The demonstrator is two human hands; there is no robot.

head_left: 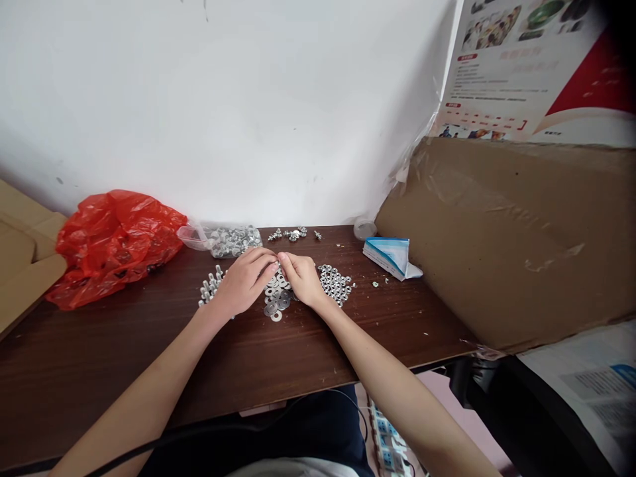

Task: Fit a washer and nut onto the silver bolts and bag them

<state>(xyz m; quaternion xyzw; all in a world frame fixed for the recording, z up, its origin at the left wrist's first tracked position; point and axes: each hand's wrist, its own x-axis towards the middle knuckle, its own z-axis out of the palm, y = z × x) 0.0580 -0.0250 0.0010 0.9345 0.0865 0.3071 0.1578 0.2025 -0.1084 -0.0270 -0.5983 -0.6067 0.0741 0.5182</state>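
Observation:
Over the small metal parts, my left hand and my right hand meet at the fingertips. Both are closed in a pinch, and whatever lies between the fingers is hidden. Flat washers are heaped on the table below and between the hands. To the right of my right hand lies a spread of nuts. Bolts stand in a cluster at the left, partly covered by my left hand. Behind the hands, several bolts with parts fitted on them lie near the wall.
A clear plastic tub full of metal parts stands behind my left hand. A red plastic bag and a cardboard box are at the left. At the right are a blue-and-white packet, a round clear lid and a large cardboard panel.

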